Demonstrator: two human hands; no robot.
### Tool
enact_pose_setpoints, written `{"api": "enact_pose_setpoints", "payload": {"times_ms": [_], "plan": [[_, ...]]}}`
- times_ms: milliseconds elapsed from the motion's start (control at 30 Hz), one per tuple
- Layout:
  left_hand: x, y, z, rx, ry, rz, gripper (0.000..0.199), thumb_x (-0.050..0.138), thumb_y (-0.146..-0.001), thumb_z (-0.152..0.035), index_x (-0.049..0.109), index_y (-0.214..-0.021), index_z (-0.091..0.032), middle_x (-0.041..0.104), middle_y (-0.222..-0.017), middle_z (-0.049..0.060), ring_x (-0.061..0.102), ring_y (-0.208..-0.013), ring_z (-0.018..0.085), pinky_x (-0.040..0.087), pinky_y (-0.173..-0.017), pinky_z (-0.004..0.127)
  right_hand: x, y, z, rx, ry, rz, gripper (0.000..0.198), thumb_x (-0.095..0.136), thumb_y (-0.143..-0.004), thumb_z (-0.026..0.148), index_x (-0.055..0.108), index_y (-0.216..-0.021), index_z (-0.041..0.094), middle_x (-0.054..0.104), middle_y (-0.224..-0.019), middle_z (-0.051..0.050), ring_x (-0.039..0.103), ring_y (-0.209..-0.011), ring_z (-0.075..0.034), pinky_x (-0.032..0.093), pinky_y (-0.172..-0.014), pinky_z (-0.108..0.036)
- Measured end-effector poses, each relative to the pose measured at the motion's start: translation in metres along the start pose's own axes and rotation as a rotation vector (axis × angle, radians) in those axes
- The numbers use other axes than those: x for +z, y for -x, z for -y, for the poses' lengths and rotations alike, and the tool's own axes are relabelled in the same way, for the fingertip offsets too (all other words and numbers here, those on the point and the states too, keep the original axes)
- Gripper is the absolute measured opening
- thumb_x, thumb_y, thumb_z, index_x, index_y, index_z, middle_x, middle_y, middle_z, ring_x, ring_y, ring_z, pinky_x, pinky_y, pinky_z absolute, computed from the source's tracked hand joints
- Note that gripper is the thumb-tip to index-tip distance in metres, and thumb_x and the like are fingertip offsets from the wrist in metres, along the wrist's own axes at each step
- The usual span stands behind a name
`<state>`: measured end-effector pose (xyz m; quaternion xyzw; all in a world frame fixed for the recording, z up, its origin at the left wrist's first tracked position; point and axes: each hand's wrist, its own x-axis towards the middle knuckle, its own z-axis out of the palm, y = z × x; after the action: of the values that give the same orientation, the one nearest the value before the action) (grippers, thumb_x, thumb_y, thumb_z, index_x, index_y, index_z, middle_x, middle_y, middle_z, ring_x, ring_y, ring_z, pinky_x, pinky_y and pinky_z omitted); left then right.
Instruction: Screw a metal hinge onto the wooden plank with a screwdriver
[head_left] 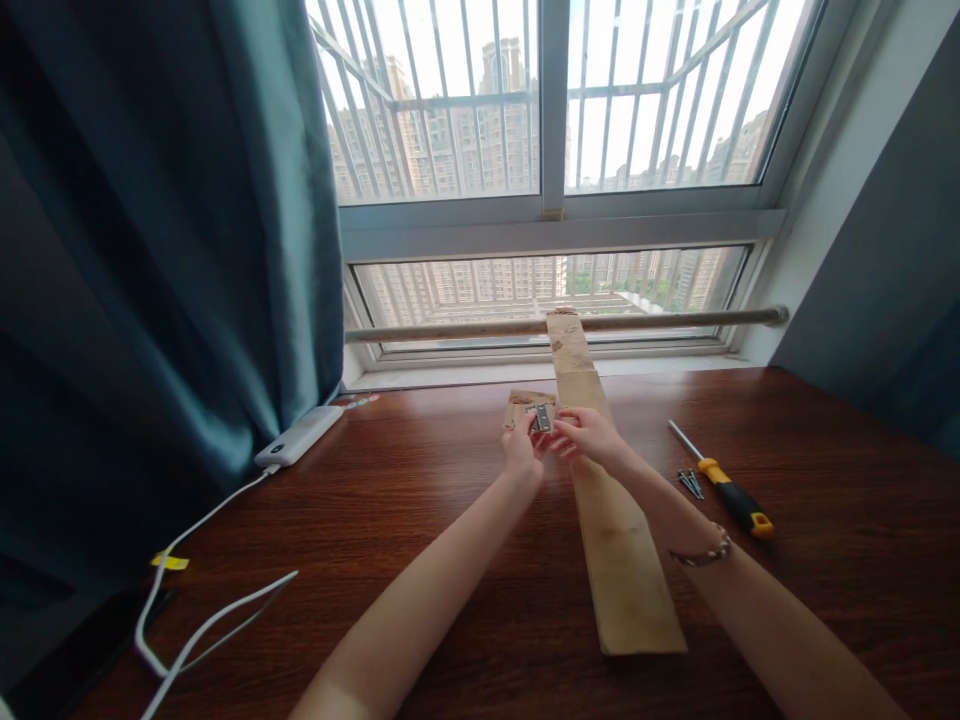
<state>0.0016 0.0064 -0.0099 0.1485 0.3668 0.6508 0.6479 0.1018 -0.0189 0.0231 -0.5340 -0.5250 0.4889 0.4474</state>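
My left hand [523, 448] is closed on a small grey metal hinge [543, 418], with the thumb over its left side. At the hinge's right edge, my right hand [591, 438] has its fingers bent and pinched against it; the fingertips are small and partly hidden. Just behind my left hand lies a short tan block [517, 408], seemingly cardboard or wood. A long tan board [626, 560] runs under my right forearm, its far end near the window rail.
To the right lie several screws [691, 484] and a yellow-and-black screwdriver [731, 495]. A white power strip or adapter [304, 438] with a white cable [202, 518] rests at left beside the blue curtain [300, 250]. The brown tabletop [420, 480] meets the window sill [450, 373].
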Motion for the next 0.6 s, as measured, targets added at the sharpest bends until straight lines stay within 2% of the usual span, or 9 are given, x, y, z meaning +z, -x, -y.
{"api": "enact_pose_setpoints", "payload": {"times_ms": [133, 267, 367, 600], "plan": [[0.012, -0.006, 0.003, -0.041, 0.009, -0.112, 0.013, 0.066, -0.066, -0.017, 0.054, -0.071, -0.015, 0.056, -0.056, -0.003, 0.051, -0.043, 0.007, 0.039, -0.046, 0.02, -0.034, -0.01, 0.0, -0.09, 0.178, -0.107, 0.021, 0.055, -0.077, 0.016, 0.06, -0.097, 0.012, 0.067, -0.072, -0.005, 0.059, -0.049, -0.01, 0.046, -0.044, -0.019], [0.016, -0.008, 0.011, -0.057, 0.051, -0.138, 0.012, 0.064, -0.067, -0.012, 0.053, -0.068, -0.015, 0.056, -0.056, -0.003, 0.05, -0.044, 0.007, 0.038, -0.045, 0.019, -0.057, -0.014, -0.002, -0.342, 0.57, -0.13, 0.023, 0.053, -0.078, 0.016, 0.065, -0.097, 0.016, 0.069, -0.078, -0.006, 0.063, -0.064, -0.013, 0.048, -0.061, -0.023], [0.017, -0.009, 0.018, -0.048, 0.072, -0.146, 0.011, 0.064, -0.067, -0.009, 0.055, -0.069, -0.014, 0.059, -0.061, -0.001, 0.053, -0.048, 0.008, 0.039, -0.046, 0.019, -0.063, -0.014, -0.002, -0.49, 0.831, -0.084, 0.024, 0.051, -0.08, 0.018, 0.066, -0.099, 0.016, 0.07, -0.085, -0.007, 0.064, -0.074, -0.016, 0.047, -0.069, -0.025], [0.024, -0.006, 0.028, -0.004, 0.075, -0.192, 0.014, 0.068, -0.064, -0.007, 0.056, -0.067, -0.012, 0.061, -0.061, 0.001, 0.054, -0.047, 0.008, 0.042, -0.045, 0.018, -0.06, -0.006, 0.001, -0.631, 1.014, -0.008, 0.022, 0.051, -0.081, 0.02, 0.069, -0.093, 0.02, 0.068, -0.094, -0.005, 0.062, -0.073, -0.014, 0.045, -0.067, -0.023]]}}
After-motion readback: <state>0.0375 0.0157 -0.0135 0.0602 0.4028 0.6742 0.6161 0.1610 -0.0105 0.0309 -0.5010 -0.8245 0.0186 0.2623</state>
